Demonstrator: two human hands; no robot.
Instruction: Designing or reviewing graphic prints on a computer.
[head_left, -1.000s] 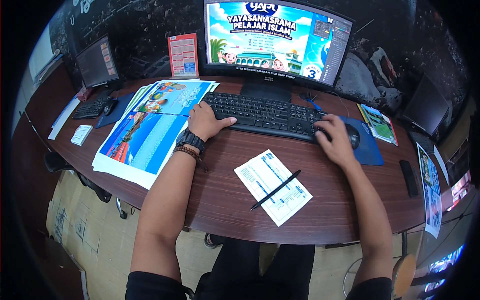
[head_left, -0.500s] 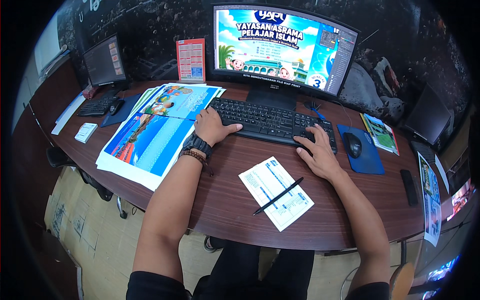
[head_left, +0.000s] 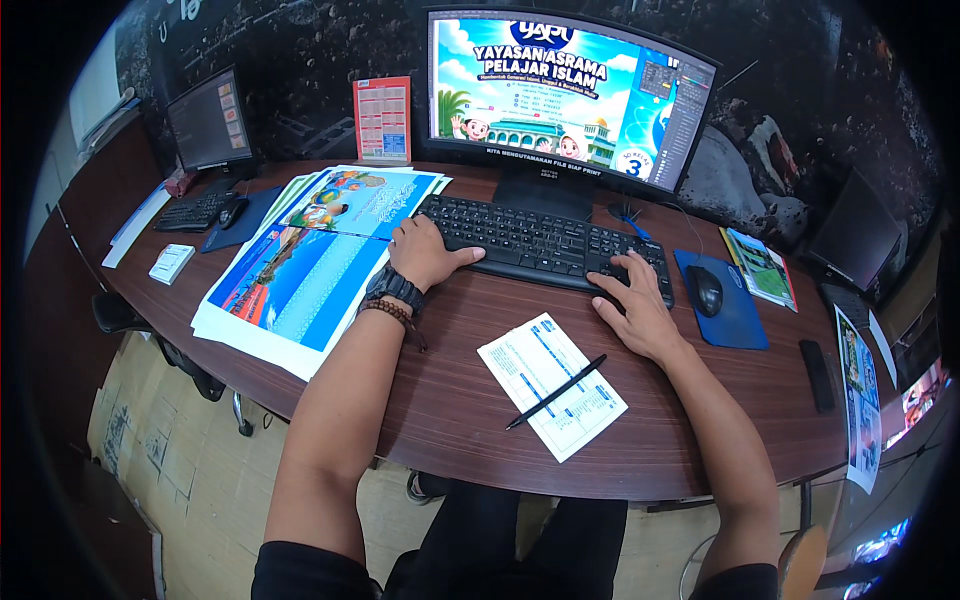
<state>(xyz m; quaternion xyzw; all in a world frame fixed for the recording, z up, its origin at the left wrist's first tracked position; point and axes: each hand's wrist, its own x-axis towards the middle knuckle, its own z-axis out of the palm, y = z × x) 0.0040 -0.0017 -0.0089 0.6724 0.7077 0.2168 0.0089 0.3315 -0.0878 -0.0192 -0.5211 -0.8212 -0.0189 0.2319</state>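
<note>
My left hand (head_left: 428,254) lies on the left end of a black keyboard (head_left: 540,240), thumb stretched along its front edge. It is open and holds nothing; a black watch (head_left: 398,288) and a beaded bracelet sit on that wrist. Over the keyboard's right part, my right hand (head_left: 637,303) rests with spread fingers touching the keys, also open. Behind the keyboard, a monitor (head_left: 570,95) shows a colourful blue poster layout with cartoon figures and a domed building. Between my forearms lies a printed paper pad (head_left: 550,375) with a black pen (head_left: 556,392) across it.
Large printed sheets (head_left: 300,270) are stacked left of the keyboard. On the right are a black mouse (head_left: 706,290) on a blue pad (head_left: 732,325), booklets (head_left: 760,265) and a dark oblong device (head_left: 817,375). A red-edged calendar (head_left: 382,120) stands behind; another monitor (head_left: 208,120) is at far left.
</note>
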